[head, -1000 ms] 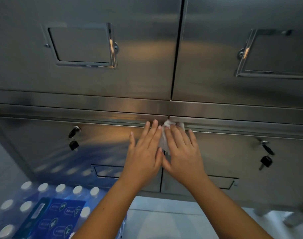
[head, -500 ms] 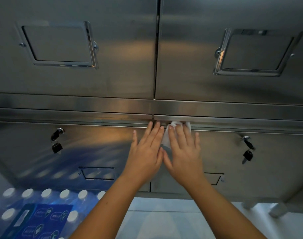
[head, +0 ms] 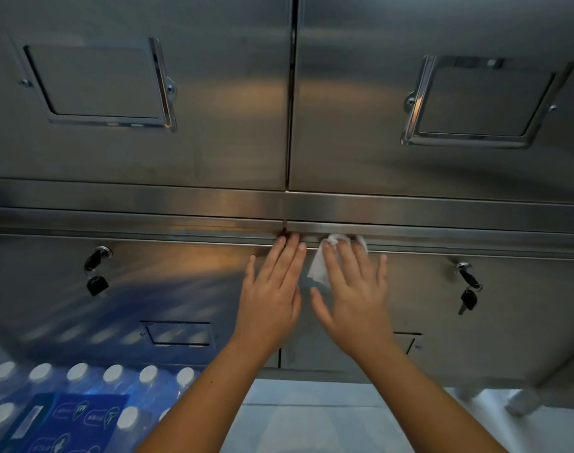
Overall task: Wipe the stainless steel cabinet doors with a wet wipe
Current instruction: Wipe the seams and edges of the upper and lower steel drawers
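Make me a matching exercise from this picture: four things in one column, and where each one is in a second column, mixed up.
Things:
1. wet wipe
2. left hand
3. keys right of the hands
4. pack of water bottles

Places:
A. at the bottom left, in front of the cabinet
B. hanging from the lock of the lower right door
C. pressed to the steel under the fingers of the right hand
D. flat on the cabinet front, holding nothing

Pairs: 1-C, 2-D, 3-B, 4-A.
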